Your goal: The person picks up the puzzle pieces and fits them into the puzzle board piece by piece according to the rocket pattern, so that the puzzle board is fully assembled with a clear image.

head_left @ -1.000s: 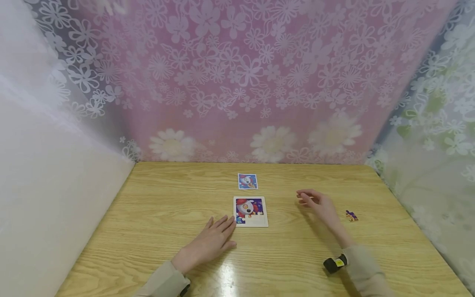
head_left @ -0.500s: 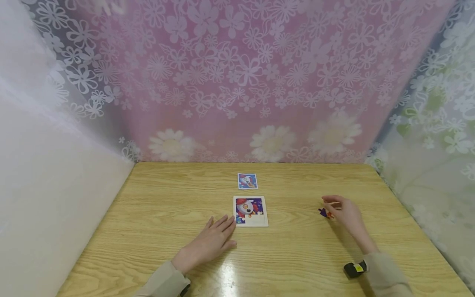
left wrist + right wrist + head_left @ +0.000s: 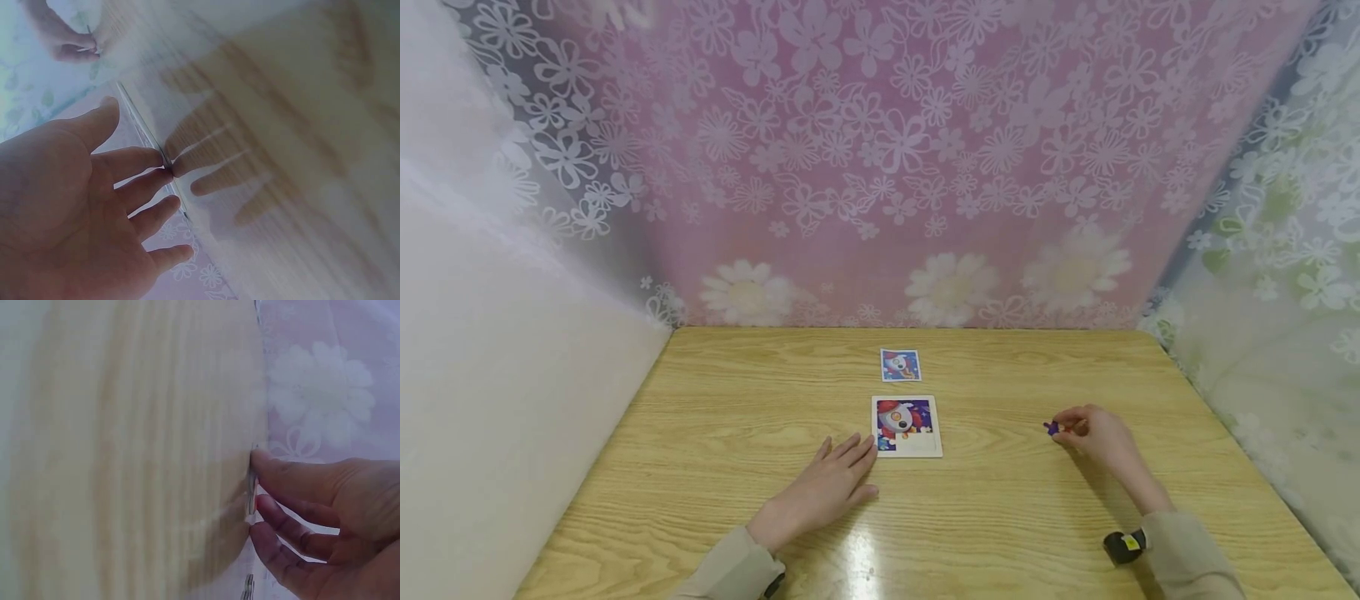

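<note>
My left hand (image 3: 823,492) lies flat with straight fingers, its fingertips at the lower left edge of a white-framed jigsaw puzzle (image 3: 917,447). The puzzle shows a white and red cartoon character on purple, with a pale bare area at its lower right. Over to the right, my right hand (image 3: 1101,435) pinches a purple puzzle piece (image 3: 1052,428) low at the tabletop. In the right wrist view, thumb and fingers (image 3: 269,544) stand at opposite ends of the thin piece (image 3: 252,494). The left wrist view shows the puzzle edge-on (image 3: 144,125) against the left fingertips.
Behind the puzzle lies a small picture card (image 3: 900,366) with the same character. Another thin piece (image 3: 249,587) lies on the table close to the right fingers. A flowered pink curtain (image 3: 880,208) borders the back of the wooden table (image 3: 737,400).
The right hand has moved rightward and come down, its thumb and fingers closing on a purple puzzle piece. My left hand and the puzzle have stayed in place.
</note>
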`<state>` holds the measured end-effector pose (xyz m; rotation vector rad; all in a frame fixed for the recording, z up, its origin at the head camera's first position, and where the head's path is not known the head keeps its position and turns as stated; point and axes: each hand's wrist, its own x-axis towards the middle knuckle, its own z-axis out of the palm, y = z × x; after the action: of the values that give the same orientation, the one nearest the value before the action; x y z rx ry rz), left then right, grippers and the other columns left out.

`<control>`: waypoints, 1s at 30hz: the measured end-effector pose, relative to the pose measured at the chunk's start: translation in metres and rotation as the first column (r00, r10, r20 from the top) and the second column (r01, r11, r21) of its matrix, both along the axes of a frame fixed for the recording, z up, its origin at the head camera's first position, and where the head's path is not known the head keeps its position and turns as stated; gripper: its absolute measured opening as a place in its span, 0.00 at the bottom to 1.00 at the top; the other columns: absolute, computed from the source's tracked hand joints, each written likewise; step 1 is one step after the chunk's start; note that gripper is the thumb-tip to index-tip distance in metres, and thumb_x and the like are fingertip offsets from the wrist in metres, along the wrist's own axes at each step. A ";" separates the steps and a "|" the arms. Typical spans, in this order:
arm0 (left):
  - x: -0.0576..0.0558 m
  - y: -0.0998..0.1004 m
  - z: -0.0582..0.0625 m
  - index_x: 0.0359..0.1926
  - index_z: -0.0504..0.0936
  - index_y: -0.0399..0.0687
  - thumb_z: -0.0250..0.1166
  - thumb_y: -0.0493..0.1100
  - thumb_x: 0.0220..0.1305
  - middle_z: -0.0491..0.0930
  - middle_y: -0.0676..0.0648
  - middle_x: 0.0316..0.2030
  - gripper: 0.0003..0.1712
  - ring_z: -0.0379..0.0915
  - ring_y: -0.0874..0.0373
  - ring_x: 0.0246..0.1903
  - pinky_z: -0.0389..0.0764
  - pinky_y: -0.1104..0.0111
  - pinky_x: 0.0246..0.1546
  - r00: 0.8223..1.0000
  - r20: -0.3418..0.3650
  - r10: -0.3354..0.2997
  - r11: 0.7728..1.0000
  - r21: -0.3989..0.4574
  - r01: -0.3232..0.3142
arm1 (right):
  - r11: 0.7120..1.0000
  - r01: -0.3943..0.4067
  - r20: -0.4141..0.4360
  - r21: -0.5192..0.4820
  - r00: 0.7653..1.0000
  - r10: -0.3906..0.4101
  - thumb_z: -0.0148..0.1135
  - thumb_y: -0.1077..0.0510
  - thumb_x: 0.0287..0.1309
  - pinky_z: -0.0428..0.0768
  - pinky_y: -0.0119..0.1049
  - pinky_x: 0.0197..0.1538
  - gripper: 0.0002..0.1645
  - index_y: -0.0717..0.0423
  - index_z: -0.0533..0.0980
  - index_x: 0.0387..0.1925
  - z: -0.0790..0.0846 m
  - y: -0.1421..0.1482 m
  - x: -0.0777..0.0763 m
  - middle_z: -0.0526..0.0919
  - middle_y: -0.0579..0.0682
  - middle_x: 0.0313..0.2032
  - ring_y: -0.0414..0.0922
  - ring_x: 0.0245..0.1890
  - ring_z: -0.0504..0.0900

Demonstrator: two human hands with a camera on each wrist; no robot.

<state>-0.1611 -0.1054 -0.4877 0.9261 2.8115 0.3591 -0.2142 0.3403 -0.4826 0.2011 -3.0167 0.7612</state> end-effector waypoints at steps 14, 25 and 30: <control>0.001 0.000 0.002 0.76 0.62 0.41 0.52 0.58 0.78 0.58 0.43 0.77 0.37 0.51 0.44 0.77 0.53 0.39 0.73 1.000 -0.017 -0.008 1.000 -0.003 0.008 | 0.994 -0.024 -0.022 -0.104 1.000 0.022 0.66 0.66 0.64 0.84 0.47 0.35 0.09 0.60 0.82 0.46 0.003 -0.010 -0.007 0.86 0.58 0.40 0.57 0.39 0.87; 0.001 -0.001 0.000 0.77 0.61 0.43 0.51 0.58 0.78 0.57 0.44 0.77 0.37 0.49 0.45 0.77 0.52 0.40 0.73 1.000 -0.014 -0.008 1.000 -0.010 0.008 | 0.979 -0.057 -0.120 -0.196 0.992 0.034 0.67 0.62 0.65 0.84 0.36 0.32 0.11 0.59 0.84 0.48 0.010 -0.034 -0.019 0.88 0.59 0.41 0.54 0.37 0.88; 0.001 -0.001 -0.001 0.77 0.62 0.43 0.51 0.59 0.78 0.57 0.44 0.77 0.37 0.50 0.45 0.77 0.52 0.40 0.73 1.000 -0.021 -0.004 1.000 -0.012 0.003 | 0.970 -0.091 -0.139 -0.226 0.988 0.060 0.68 0.61 0.64 0.86 0.38 0.32 0.12 0.59 0.85 0.48 0.013 -0.050 -0.025 0.88 0.59 0.41 0.54 0.36 0.89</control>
<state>-0.1606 -0.1061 -0.4886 0.9377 2.8277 0.3333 -0.2390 0.2900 -0.4698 0.3461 -2.7817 1.0528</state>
